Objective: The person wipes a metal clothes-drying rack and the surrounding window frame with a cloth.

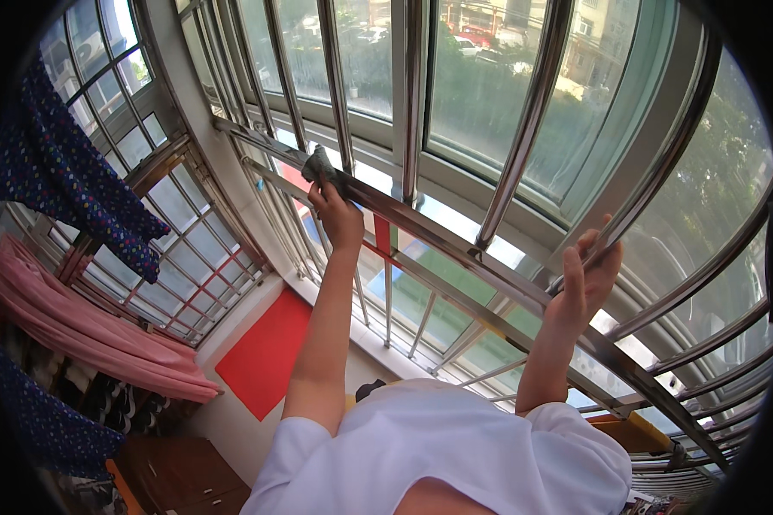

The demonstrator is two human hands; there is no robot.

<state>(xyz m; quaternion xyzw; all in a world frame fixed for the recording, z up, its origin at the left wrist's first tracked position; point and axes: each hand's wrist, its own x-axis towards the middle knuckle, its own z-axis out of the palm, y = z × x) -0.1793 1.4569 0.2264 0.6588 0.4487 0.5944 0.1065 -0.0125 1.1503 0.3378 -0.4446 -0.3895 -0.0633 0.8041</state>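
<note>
My left hand (pixel 335 206) is closed on a dark grey-green cloth (pixel 321 165), which is pressed against a long metal rail (pixel 442 229) of the window grille. This rail runs slantwise across the view, from upper left to lower right. Farther right, my right hand (pixel 582 273) is wrapped round an upright metal bar (pixel 648 206) near where it meets the rail. Part of the fingers is hidden behind that bar. Both arms reach forward, and I wear a white short-sleeved top (pixel 464 451).
Sliding glass windows (pixel 489 103) stand behind the bars. A lower rail (pixel 451 296) runs below the first. On the left hang dark patterned cloth (pixel 69 163) and a pink cloth (pixel 86 318). Below are a red sheet (pixel 270 352), a brown cabinet (pixel 176 472) and several shoes (pixel 120 403).
</note>
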